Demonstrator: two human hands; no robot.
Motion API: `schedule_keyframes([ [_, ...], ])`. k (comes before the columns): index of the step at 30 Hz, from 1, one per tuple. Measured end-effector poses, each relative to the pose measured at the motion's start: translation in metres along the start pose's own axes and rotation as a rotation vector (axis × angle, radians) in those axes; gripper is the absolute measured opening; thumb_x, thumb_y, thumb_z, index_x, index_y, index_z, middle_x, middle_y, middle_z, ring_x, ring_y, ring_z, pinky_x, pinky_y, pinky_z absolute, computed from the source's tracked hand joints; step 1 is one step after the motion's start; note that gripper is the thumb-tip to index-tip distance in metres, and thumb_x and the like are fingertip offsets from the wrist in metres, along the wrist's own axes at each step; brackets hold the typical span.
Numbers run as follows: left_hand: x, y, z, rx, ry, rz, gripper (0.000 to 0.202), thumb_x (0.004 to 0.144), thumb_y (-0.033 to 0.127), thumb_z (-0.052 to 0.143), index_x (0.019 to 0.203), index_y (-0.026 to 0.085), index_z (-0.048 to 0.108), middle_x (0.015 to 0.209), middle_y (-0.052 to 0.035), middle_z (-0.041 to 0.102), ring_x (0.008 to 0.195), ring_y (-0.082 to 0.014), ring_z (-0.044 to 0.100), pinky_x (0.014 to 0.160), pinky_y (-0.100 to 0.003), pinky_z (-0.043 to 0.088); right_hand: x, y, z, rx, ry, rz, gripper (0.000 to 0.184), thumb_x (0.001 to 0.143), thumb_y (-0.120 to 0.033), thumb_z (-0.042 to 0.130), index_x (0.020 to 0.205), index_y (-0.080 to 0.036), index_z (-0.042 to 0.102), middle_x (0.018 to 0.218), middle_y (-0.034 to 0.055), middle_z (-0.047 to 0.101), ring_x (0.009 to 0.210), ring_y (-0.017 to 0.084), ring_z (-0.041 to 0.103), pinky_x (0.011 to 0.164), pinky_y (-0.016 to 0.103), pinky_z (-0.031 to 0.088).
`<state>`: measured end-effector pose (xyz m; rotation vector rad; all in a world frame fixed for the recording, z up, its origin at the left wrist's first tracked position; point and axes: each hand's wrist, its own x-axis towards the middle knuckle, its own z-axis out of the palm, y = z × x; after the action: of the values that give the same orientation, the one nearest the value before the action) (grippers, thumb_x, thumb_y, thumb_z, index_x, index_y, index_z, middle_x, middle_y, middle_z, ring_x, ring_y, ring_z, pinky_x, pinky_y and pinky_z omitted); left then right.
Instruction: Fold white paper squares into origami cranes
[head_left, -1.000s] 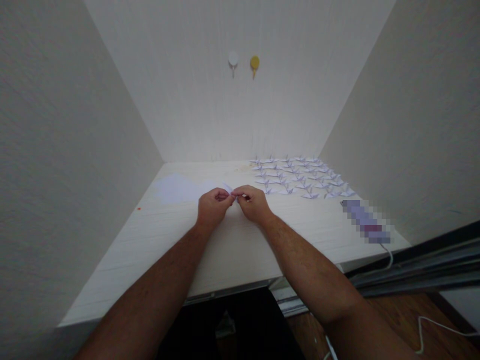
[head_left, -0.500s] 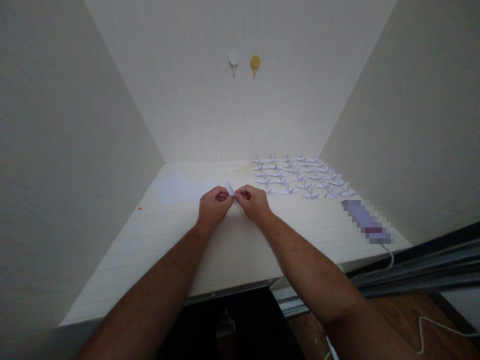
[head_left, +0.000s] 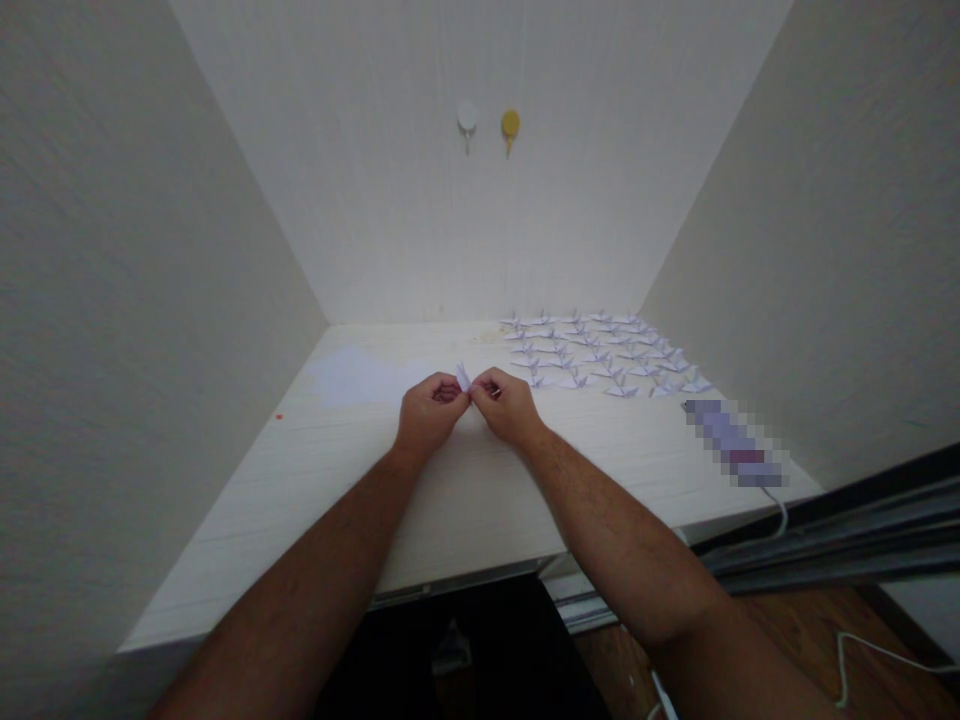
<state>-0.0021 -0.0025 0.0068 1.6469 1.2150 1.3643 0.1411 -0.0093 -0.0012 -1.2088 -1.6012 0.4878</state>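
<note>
Between my two hands is a small piece of folded white paper (head_left: 463,377), its pointed part standing up above the fingertips. My left hand (head_left: 431,410) pinches it from the left side, fingers curled in. From the right, my right hand (head_left: 508,403) pinches the same paper, with thumb and fingertips close to those of the left. The lower part of the paper is mostly covered by the fingers. Several white paper cranes (head_left: 575,381) stand in rows on the table beyond and to the right of my right hand.
White paper sheets (head_left: 349,378) lie on the table (head_left: 465,500), left of my hands. A small orange bit (head_left: 279,417) is near the left edge. A blurred-out device (head_left: 731,440) with a white cable (head_left: 784,515) lies at the right. Two hooks (head_left: 510,124) hang on the back wall.
The folded paper has tilted slightly more upright and shifted a little to the right between the fingers. Both hands stay almost in the same place.
</note>
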Motion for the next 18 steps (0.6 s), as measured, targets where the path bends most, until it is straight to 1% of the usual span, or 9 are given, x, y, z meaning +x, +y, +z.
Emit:
schedule_keyframes([
  [4,0.000,-0.002,-0.001,0.011,0.003,-0.003,0.016,0.066,0.030,0.073,0.074,0.018,0.068,0.070,-0.0008,0.069,0.065,-0.0138,0.063,0.064,-0.024,0.048,0.001,0.003,0.000,0.054,-0.016,-0.023,0.011,0.082,-0.025,0.055,0.077,-0.020,0.062,0.069,-0.0020,0.061,0.064,0.011,0.054,0.062,0.023,0.042],
  [9,0.000,-0.005,-0.001,0.051,0.014,0.011,0.019,0.068,0.033,0.074,0.077,0.017,0.071,0.071,-0.0015,0.071,0.064,-0.0141,0.064,0.062,-0.024,0.049,0.003,0.009,0.002,0.129,-0.071,0.019,0.010,0.083,-0.027,0.053,0.079,-0.020,0.058,0.070,-0.0025,0.058,0.066,0.012,0.055,0.062,0.023,0.044],
  [14,-0.001,-0.004,0.000,0.056,0.024,0.016,0.019,0.069,0.032,0.072,0.080,0.017,0.071,0.072,-0.0016,0.072,0.064,-0.0146,0.065,0.063,-0.025,0.051,0.003,0.010,0.004,0.136,-0.072,0.014,0.009,0.084,-0.026,0.051,0.079,-0.020,0.055,0.067,-0.0032,0.055,0.063,0.012,0.053,0.059,0.023,0.042],
  [18,-0.002,0.000,0.001,0.095,0.048,0.033,0.016,0.069,0.030,0.071,0.079,0.017,0.071,0.071,-0.0010,0.071,0.064,-0.0143,0.065,0.062,-0.025,0.051,0.002,0.004,0.002,0.110,-0.060,0.019,0.009,0.084,-0.026,0.052,0.078,-0.020,0.056,0.068,-0.0029,0.056,0.064,0.012,0.053,0.060,0.023,0.042],
])
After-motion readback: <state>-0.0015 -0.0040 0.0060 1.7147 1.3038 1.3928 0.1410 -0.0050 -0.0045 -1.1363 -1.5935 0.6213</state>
